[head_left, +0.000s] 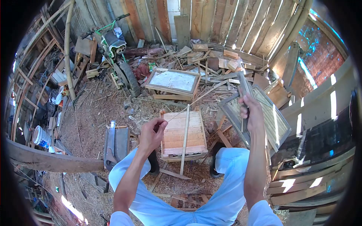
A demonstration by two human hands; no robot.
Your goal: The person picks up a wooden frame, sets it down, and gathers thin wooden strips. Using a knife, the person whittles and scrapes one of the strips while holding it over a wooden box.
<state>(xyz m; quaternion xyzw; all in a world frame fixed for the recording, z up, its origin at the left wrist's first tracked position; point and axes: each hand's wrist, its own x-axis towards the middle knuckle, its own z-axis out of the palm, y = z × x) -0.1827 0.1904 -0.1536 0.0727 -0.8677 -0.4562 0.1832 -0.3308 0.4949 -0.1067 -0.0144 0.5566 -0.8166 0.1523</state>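
My left hand [152, 132] is closed in a pinch on a thin wood strip [174, 116], held above the near left part of a slatted wooden box [173, 137]. The strip seems to run up to the right, though its far end is hard to separate from the scraps behind. My right hand [252, 113], raised at the right, is wrapped round a long, flat, grey blade-like tool [245, 83]; its exact kind is unclear. Behind that hand leans a grey framed slatted panel [269, 115]. A narrow wooden batten [185, 139] lies lengthwise across the box, which stands between my feet.
A handsaw [111, 141] rests by a grey box [122, 141] at the left. Ahead are a framed white panel [173, 80], a heap of wood scraps [215, 62] and a small motorbike [118, 62]. A white bucket [41, 137] sits far left.
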